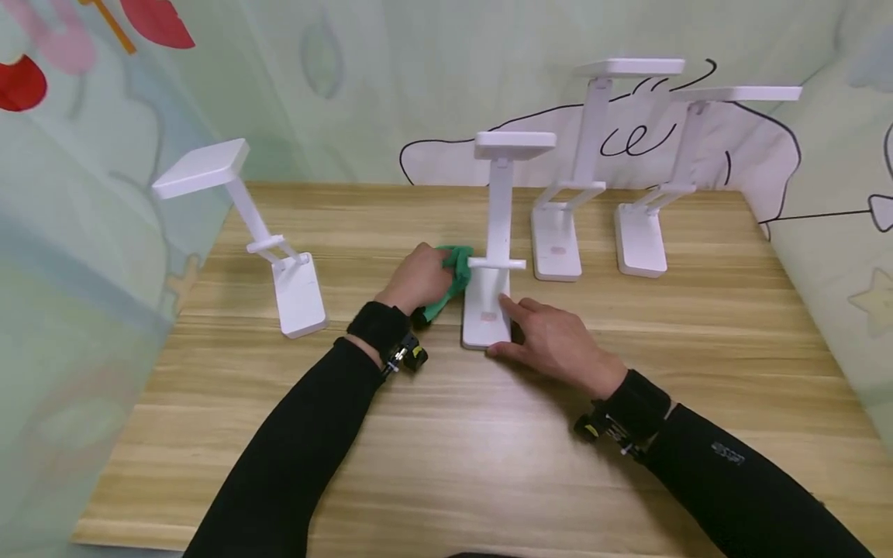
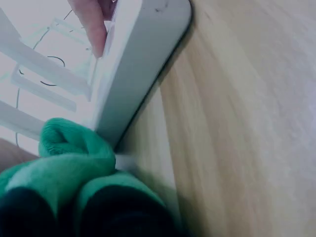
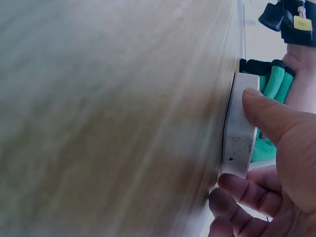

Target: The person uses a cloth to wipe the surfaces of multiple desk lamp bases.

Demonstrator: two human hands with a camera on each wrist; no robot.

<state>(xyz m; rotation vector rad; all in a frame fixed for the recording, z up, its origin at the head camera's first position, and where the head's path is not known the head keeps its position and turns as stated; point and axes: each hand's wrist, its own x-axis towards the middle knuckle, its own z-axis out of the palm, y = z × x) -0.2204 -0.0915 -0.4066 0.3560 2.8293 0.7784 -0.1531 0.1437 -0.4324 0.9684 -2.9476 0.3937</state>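
A white desk lamp (image 1: 499, 209) stands upright near the middle of the table, its flat head facing me. My left hand (image 1: 417, 277) holds a bunched green cloth (image 1: 458, 271) with dark edging against the left side of the lamp's base. In the left wrist view the cloth (image 2: 74, 165) meets the base's side wall (image 2: 143, 64). My right hand (image 1: 561, 341) grips the base from the right, with the thumb (image 3: 266, 111) on its front edge and a finger on top. Dark smudges mark the base's edge (image 3: 240, 143) in the right wrist view.
Another white lamp (image 1: 298, 294) stands on the left of the wooden table (image 1: 446, 449). Two more, a nearer lamp (image 1: 556, 240) and a far-right lamp (image 1: 640, 240), stand behind my right hand. A printed curtain (image 1: 363, 93) hangs along the table's back and sides.
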